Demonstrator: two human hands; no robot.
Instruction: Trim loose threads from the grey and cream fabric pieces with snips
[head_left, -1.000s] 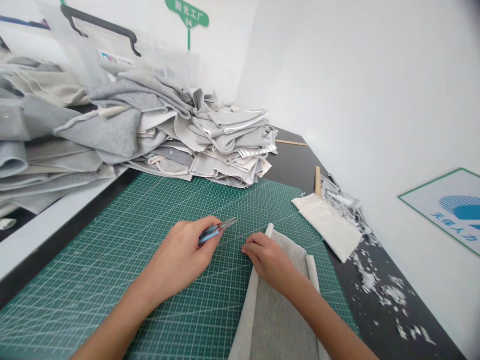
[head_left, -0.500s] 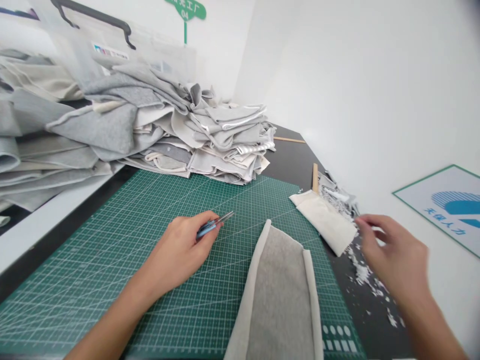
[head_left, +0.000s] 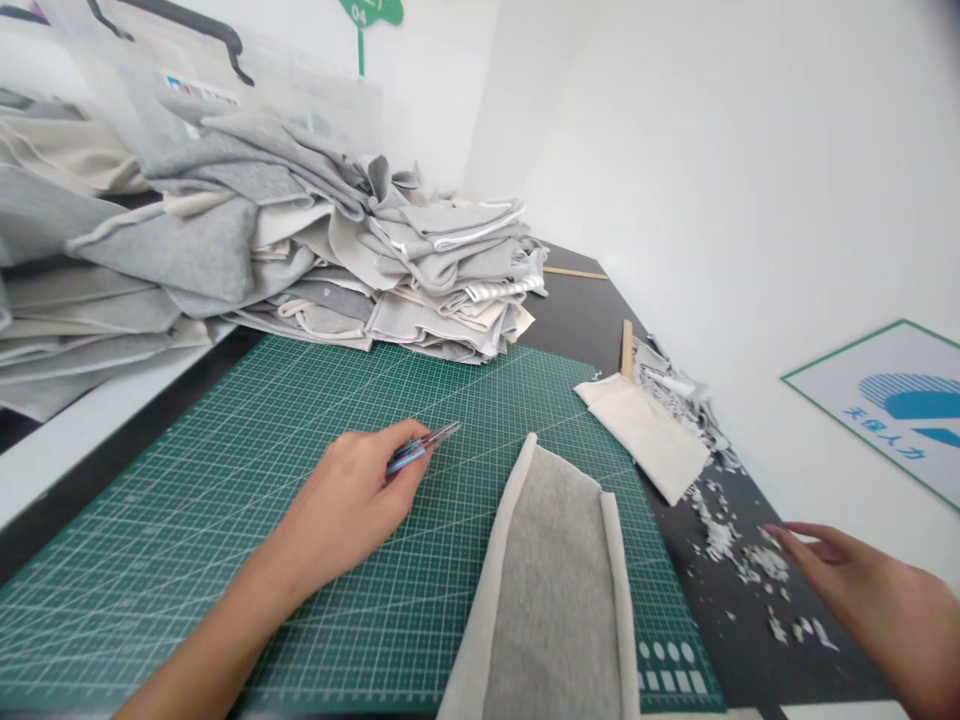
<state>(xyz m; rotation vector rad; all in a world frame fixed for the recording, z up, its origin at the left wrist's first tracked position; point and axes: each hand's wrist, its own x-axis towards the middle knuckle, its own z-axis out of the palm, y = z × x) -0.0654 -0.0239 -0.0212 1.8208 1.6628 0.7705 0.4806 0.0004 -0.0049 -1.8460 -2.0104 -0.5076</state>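
My left hand point(head_left: 367, 485) is closed around thread snips point(head_left: 409, 455) with blue handles, their metal tips pointing right above the green cutting mat point(head_left: 315, 600). To the right of them lies a long grey fabric piece point(head_left: 555, 570) with pale rolled side edges; neither hand touches it. My right hand point(head_left: 862, 590) is at the far right, thumb and forefinger pinched together next to small white scraps point(head_left: 765, 562) on the dark tabletop. I cannot make out whether anything is between those fingertips.
Grey and cream fabric is heaped in a pile point(head_left: 450, 270) behind the mat, before a clear plastic box point(head_left: 330, 110). A folded cream cloth point(head_left: 645, 430) overlaps the mat's right edge. Beyond it are a wooden strip point(head_left: 627, 348) and shredded offcuts point(head_left: 675, 395) by the white wall.
My right hand has moved right and toward me, away from the folded cream cloth to the scraps. The left hand keeps its grip on the snips; the view has shifted slightly.
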